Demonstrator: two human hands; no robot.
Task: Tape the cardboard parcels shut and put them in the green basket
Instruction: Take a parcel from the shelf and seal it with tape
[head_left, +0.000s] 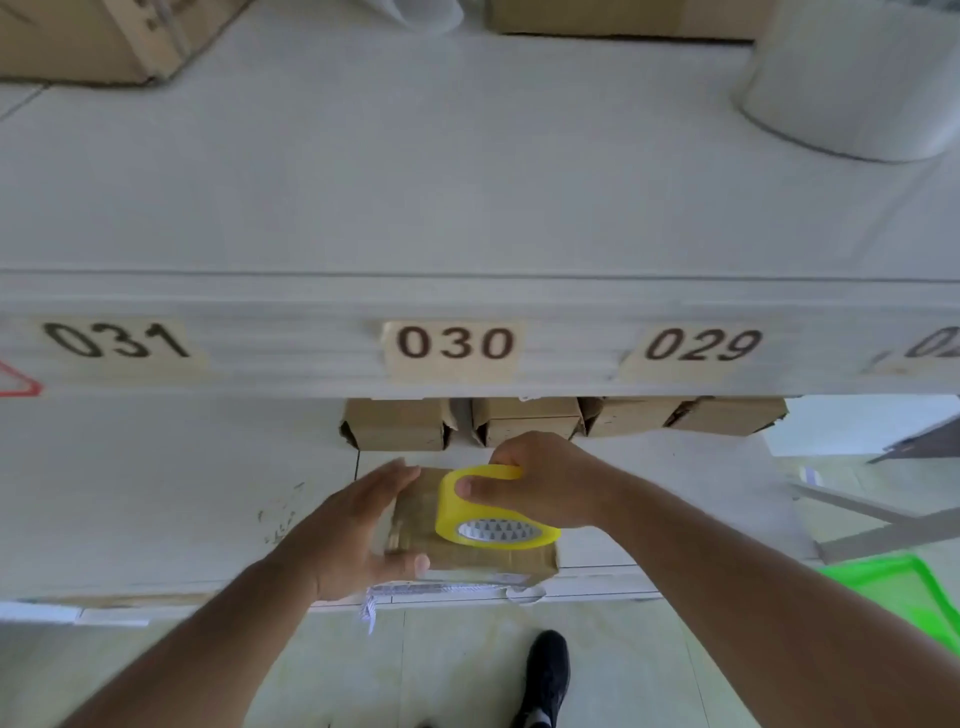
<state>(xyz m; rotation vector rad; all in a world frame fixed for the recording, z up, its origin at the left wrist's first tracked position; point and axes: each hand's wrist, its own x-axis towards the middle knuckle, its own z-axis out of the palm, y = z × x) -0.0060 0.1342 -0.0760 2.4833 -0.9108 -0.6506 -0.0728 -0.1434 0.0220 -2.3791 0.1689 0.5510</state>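
Note:
A small cardboard parcel (470, 556) lies on the lower white shelf near its front edge, glossy with tape on top. My left hand (345, 535) holds its left side, fingers along the far edge and thumb at the near corner. My right hand (540, 480) grips a yellow roll of tape (491, 512) that stands on the parcel's top, thumb through the core. A corner of the green basket (906, 587) shows at the lower right on the floor.
Several more cardboard parcels (397, 423) stand in a row at the back of the lower shelf. An upper shelf (467, 208) with labels 031, 030, 029 overhangs them, bearing boxes and a white roll (852, 83). My shoe (545, 675) is below.

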